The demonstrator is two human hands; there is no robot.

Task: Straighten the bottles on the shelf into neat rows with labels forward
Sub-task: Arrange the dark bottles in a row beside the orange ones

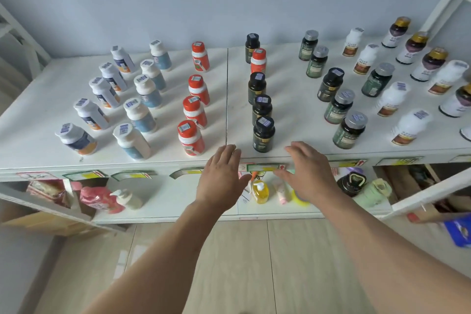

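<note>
White bottles at the shelf's (293,120) far right are cut off by the frame edge, and most label print is too small to read. From the left stand five white bottles with orange-and-navy labels (104,92), five with blue labels (142,112), four red ones (195,109), then a file of four black bottles (263,134) with one more red (258,60) among them. Both hands hover at the front edge, left hand (221,181) and right hand (309,173), fingers spread, holding nothing.
</note>
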